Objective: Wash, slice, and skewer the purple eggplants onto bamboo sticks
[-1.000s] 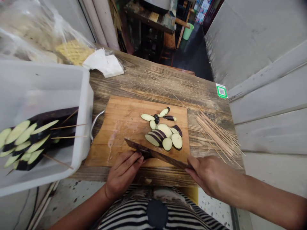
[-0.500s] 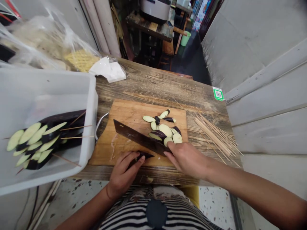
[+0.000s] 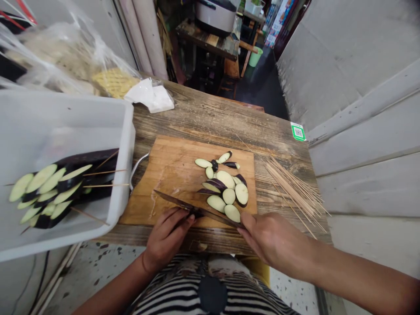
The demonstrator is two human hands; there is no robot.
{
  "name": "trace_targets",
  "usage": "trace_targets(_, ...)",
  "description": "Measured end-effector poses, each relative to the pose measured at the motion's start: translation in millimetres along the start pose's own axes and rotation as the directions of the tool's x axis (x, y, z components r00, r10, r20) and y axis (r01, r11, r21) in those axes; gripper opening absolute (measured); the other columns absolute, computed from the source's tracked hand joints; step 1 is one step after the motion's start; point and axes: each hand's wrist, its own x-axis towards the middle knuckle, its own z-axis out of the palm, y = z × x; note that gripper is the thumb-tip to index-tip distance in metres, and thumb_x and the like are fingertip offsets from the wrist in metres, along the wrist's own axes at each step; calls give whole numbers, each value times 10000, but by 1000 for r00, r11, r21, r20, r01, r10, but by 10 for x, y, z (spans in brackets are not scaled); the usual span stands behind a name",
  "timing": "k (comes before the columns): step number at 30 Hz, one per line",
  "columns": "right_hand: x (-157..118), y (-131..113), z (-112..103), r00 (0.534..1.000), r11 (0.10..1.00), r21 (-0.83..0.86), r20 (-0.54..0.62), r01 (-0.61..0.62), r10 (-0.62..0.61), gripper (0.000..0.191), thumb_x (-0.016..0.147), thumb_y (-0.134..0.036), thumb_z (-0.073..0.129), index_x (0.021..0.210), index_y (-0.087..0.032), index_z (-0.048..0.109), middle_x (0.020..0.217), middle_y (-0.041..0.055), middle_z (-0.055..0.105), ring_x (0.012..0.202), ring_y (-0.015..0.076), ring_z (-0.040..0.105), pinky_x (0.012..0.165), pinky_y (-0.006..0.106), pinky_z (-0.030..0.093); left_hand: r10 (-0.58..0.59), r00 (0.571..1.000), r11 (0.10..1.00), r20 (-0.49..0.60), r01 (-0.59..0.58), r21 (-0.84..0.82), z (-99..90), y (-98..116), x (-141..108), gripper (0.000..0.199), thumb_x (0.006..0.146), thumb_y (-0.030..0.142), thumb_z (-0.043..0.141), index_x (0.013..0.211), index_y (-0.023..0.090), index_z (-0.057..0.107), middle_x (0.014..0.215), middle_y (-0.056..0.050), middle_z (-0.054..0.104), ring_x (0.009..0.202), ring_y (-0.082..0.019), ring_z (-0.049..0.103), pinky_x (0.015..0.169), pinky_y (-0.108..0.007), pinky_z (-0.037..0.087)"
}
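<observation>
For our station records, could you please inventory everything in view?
Brown wooden table: one, brown, centre
Rectangular wooden board: one, tan, tabletop
Dark metal cleaver: one, dark, above board
Sliced eggplant: over ten, pale and purple, board's right
Thin bamboo skewers: many, tan, right of board
Translucent plastic tub: one, whitish, left
Skewered eggplants: several, pale and purple, in tub
Clear plastic bags: count unclear, clear, behind tub
Crumpled sheet: one, white, behind board
Square QR sticker: one, green-white, far right corner
Rounded cooker: one, pale and black, background
Round bin: one, green, background
Left hand: one, bare, at board's near edge
Right hand: one, bare, fingers around handle
</observation>
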Motion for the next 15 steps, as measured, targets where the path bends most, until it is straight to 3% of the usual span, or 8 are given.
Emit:
trace_targets(10,-164,79,50,1000,995,-100,7,15,-14,55,862,-108,492,834,-156,493,627,6,634,491,157,590,429,292,252,5,999,999,54,-2,-41,-33,-30,-32,331,717,4,648,1011,154,625,959,-92,639,960,-213,573,811,-381,510)
trace_targets(15,127,-20,84,1000,993,-121,8,5,-4,52,893,-146,474,868,-143,519,619,21,652,483,179,604,413,297,227,-1,996,998,85,7,-66,-13,-69,-94,349,752,21,613,1075,156,615,1005,-109,636,1005,-225,557,839,-395,501)
